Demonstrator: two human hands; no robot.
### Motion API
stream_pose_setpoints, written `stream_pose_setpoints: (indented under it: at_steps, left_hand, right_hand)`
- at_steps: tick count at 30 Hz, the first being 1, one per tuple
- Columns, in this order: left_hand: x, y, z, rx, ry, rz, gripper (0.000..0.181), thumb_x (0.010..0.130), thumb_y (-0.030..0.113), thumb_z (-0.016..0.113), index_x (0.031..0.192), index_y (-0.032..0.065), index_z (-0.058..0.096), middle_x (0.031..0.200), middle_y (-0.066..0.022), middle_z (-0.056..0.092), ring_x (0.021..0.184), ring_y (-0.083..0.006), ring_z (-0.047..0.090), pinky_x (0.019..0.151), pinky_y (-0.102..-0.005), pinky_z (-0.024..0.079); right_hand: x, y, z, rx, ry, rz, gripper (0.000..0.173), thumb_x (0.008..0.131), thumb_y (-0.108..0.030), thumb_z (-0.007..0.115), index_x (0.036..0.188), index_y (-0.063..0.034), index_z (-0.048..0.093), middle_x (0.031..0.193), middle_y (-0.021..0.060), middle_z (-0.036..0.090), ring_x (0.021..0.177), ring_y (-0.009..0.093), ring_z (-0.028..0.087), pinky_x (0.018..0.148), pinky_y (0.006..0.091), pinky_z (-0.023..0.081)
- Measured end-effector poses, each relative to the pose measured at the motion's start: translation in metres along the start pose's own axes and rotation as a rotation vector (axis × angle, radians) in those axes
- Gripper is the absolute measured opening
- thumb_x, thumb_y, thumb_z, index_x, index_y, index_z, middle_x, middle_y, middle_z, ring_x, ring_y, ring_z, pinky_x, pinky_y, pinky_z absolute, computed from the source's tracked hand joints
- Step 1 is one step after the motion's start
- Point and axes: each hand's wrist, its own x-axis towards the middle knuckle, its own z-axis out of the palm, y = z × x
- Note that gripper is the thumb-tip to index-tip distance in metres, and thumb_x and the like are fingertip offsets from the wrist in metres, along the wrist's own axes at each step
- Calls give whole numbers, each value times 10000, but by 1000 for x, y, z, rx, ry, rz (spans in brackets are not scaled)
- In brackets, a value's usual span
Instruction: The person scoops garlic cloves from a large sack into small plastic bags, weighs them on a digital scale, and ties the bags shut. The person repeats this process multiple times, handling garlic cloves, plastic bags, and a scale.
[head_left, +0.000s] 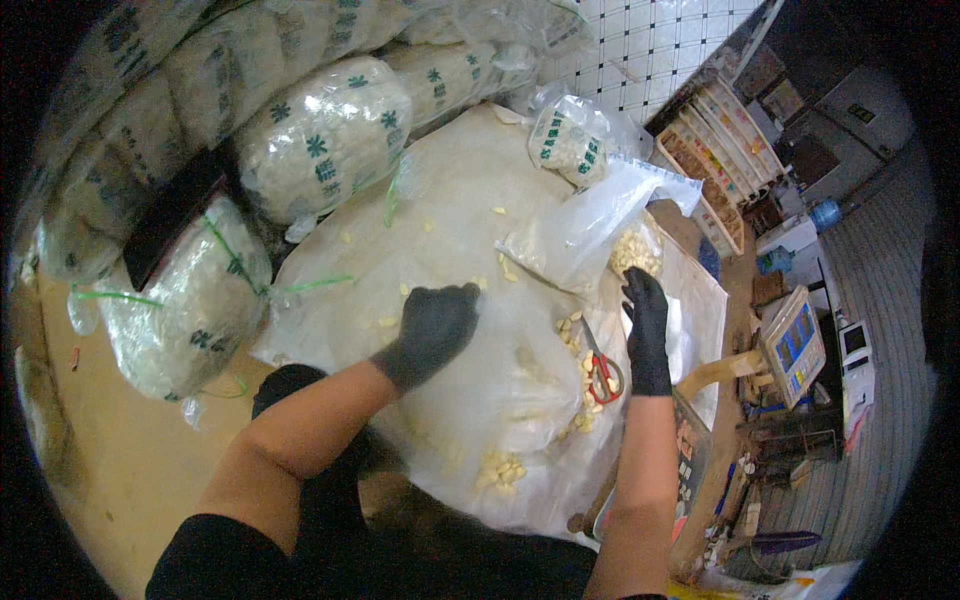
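My left hand (441, 330), in a black glove, is curled into a fist over the plastic-covered work surface (450, 195). Whether it grips a clove or a fold of film is hidden by the fingers. My right hand (648, 330), also gloved in black, reaches forward with its fingertips against a clear bag of peeled garlic cloves (637, 251). Its grip on that bag is unclear. Between my hands lie red-handled scissors (604, 375) among loose garlic cloves (570, 330). A translucent plastic bag (592, 232) spreads just left of the bag of cloves.
Filled clear bags (322, 139) with green print are stacked at the far left, and a tied bag (191, 315) stands nearer. A smaller filled bag (568, 146) sits at the back. The scale display (793, 346) is right of my right arm. More cloves (501, 471) lie near my body.
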Motion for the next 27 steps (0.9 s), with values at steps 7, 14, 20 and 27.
stream_pose_setpoints:
  at_steps: [7,14,20,27]
  left_hand:
    - [-6,-7,-12,-303,42,266,847,632,387,686,1291,38,284,1109,-205,497,985,-329,509,825,-396,403]
    - [-6,-12,-38,-522,336,303,869,615,360,723,1299,57,280,1293,-148,359,1160,-300,373,964,-390,293]
    - [-22,3,-53,-645,536,325,647,650,164,719,1209,55,412,1104,-105,529,1034,-241,493,892,-342,375]
    - [-93,98,9,-1852,-317,95,771,746,64,628,1346,122,146,1307,-98,334,1102,-179,409,868,-306,411]
  right_hand:
    - [148,29,37,-431,591,-202,595,697,-388,666,1059,60,514,1022,158,573,938,244,546,820,312,399]
    - [119,-13,10,-484,550,-427,367,742,-251,620,861,94,576,836,240,597,738,304,542,715,377,402]
    - [23,-128,-99,-997,538,-742,396,781,-136,582,1121,39,481,1068,196,514,909,287,522,816,359,409]
    - [-135,-214,-105,-446,508,-459,458,774,-218,595,1128,41,464,1042,164,519,930,241,510,818,329,405]
